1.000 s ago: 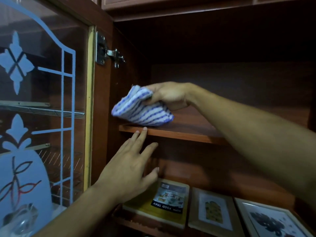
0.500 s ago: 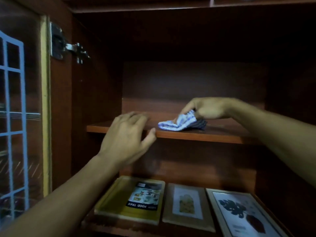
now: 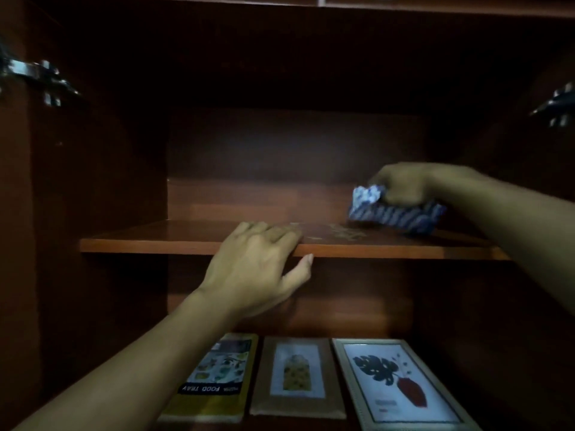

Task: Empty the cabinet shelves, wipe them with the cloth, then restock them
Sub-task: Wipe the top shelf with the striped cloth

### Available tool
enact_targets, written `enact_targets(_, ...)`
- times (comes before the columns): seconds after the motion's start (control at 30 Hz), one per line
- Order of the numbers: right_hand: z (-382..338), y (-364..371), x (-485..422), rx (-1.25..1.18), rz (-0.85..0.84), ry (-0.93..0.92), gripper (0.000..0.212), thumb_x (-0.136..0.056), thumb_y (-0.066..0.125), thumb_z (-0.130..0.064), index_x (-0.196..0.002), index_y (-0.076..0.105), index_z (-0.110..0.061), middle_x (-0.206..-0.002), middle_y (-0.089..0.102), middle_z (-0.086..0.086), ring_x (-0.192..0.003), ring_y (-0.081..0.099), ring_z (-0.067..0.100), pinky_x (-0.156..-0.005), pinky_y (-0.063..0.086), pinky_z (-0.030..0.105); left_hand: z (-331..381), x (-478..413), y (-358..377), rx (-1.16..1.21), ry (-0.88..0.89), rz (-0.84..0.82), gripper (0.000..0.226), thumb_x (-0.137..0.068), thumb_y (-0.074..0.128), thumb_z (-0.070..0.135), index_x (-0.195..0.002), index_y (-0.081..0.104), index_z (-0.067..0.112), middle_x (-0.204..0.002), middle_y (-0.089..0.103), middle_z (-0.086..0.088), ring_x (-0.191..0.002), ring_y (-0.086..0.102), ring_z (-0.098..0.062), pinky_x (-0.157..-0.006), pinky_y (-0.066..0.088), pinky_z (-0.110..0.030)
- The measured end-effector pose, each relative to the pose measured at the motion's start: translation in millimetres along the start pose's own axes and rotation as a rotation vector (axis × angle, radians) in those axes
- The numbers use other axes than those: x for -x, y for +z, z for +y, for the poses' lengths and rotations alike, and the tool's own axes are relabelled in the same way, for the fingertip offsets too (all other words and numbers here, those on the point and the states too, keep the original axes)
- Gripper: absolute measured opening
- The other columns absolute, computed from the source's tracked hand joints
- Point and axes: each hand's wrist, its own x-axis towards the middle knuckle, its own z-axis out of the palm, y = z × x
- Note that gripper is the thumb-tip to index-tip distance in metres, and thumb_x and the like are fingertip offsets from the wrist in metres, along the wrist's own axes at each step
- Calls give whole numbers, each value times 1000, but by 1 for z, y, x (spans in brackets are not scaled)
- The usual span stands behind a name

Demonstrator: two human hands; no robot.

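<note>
I look into a dark wooden cabinet. My right hand [image 3: 401, 185] grips a blue-and-white striped cloth [image 3: 395, 214] and presses it on the right part of the middle shelf [image 3: 155, 241]. The picture there is blurred by motion. My left hand [image 3: 258, 269] rests on the shelf's front edge near the middle, fingers lying on top and the thumb under the edge. Pale smears show on the shelf surface between the two hands. Nothing else stands on this shelf.
On the lower shelf lie a yellow food tray pack [image 3: 214, 381], a brown picture frame [image 3: 295, 377] and a silver frame with a leaf print [image 3: 395, 384], side by side. Metal hinges stick out at the left wall [image 3: 40, 79] and the right wall [image 3: 557, 107].
My right hand has slid the cloth from the shelf's middle to its right side. My left hand has settled onto the shelf edge. The view has swung right, and the glass door has left it.
</note>
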Motion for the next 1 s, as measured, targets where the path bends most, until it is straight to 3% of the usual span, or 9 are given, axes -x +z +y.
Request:
enact_targets(0.13,-29,16,22,99,-101,-5,15,-95,49,-16,-84,59,-11,-92,68,9,-80,57,24,-63,41,26,12,-5,10,4,-41,54,52,-91,37,52,-91,72,13,-79,72,-2,-73,66,-27,-70,50,-35)
enact_targets(0.27,-25,-16,55,-567,-249,-84,11,-90,63,-9,-98,70,-10,-92,75,9,-77,69,20,-70,55,30,14,-5,12,55,-68,117,52,-92,35,51,-89,72,15,-75,71,0,-69,65,-27,-67,47,-35)
enact_targets(0.33,-13,-34,63,-682,-184,-39,14,-89,63,-5,-101,69,-7,-89,75,14,-75,70,24,-63,57,32,15,-6,12,69,-68,122,52,-91,35,51,-89,73,16,-76,71,-1,-68,65,-28,-66,46,-34)
enact_targets(0.47,26,-40,51,-233,213,26,16,-87,58,-5,-97,69,-12,-88,73,8,-81,68,20,-73,52,32,17,-5,12,94,-90,160,53,-90,35,51,-76,71,16,-66,68,-1,-59,63,-29,-56,36,-29)
enact_targets(0.53,43,-31,46,-9,277,76,19,-87,56,-9,-100,68,-18,-93,69,6,-91,64,25,-76,44,29,18,-4,11,102,-89,158,51,-90,36,50,-75,71,16,-65,67,-2,-58,63,-30,-55,40,-30)
enact_targets(0.63,54,-10,50,189,132,205,38,-86,55,-15,-116,66,-35,-117,64,9,-105,60,31,-81,47,31,17,-4,12,89,-67,144,49,-89,38,49,-74,69,14,-64,66,-3,-57,62,-32,-56,44,-31)
enact_targets(0.77,37,7,69,295,-116,234,48,-87,49,-10,-129,60,-31,-129,56,10,-110,57,28,-88,49,33,15,-4,13,66,-67,126,50,-88,36,50,-76,70,15,-67,67,-3,-60,63,-32,-58,47,-33)
enact_targets(0.9,19,-23,86,245,-224,296,35,-84,45,-3,-108,69,-15,-104,70,7,-89,65,22,-80,55,34,14,-4,13,53,-63,122,51,-88,36,51,-78,71,16,-69,69,-4,-61,64,-33,-58,46,-33)
enact_targets(1.0,11,-51,91,174,-118,330,27,-84,51,-2,-100,71,-7,-85,71,8,-77,66,23,-69,56,26,14,-3,14,38,-62,110,52,-88,36,51,-83,73,16,-72,71,-4,-63,65,-33,-60,47,-34)
